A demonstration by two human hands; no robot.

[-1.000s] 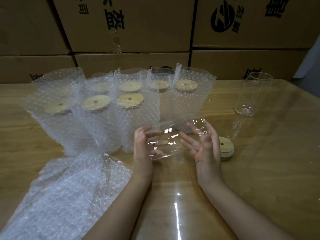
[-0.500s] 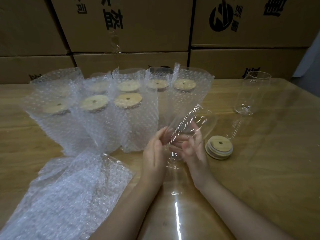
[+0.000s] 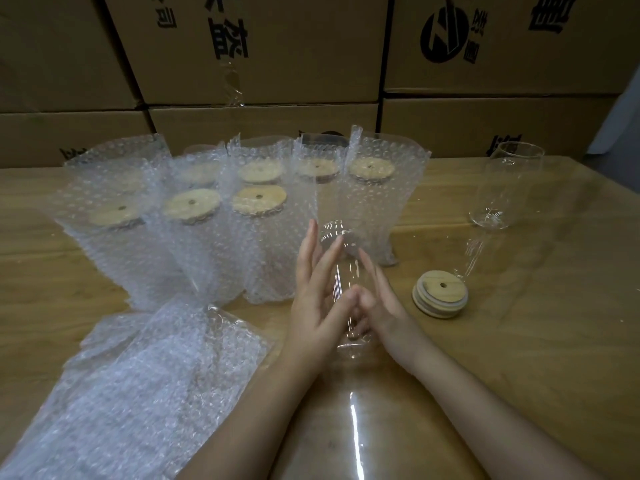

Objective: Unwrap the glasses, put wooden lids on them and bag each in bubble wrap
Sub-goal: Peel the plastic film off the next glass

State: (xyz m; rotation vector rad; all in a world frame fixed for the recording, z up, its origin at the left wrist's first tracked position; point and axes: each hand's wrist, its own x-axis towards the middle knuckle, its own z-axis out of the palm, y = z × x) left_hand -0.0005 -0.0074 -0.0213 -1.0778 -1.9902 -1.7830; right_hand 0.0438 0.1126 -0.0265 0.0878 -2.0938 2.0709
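Film (image 3: 353, 427), clear and glossy, lies nearest on the wooden table (image 3: 519, 341), between the two forearms, with a bright streak of light down it. Left of it sprawls a loose pile of empty bubble bags (image 3: 138, 393), reaching to the near left corner.

Just beyond the film, the left hand (image 3: 311, 306) and right hand (image 3: 384, 306) face each other with a clear glass (image 3: 341, 271) between the palms. Neither hand is clenched: the fingers are straight and point away from the person, pressing flat on the sides of the glass, and the thumbs meet on its near side. The glass leans away, its rim at the far end past the fingertips. Whether it rests on the table or is lifted cannot be told, nor whether any film clings to it.

Right of the hands, apart from them, sit stacked wooden lids (image 3: 440, 293), the top one with a small hole in the middle.

Behind the hands stand bagged glasses (image 3: 256, 237) in two rows, upright, each lidded inside its open-topped bubble bag. Well off to the right stands a bare glass (image 3: 505, 188), upright and unlidded.

Brown boxes (image 3: 263, 46) with black print wall off the far edge
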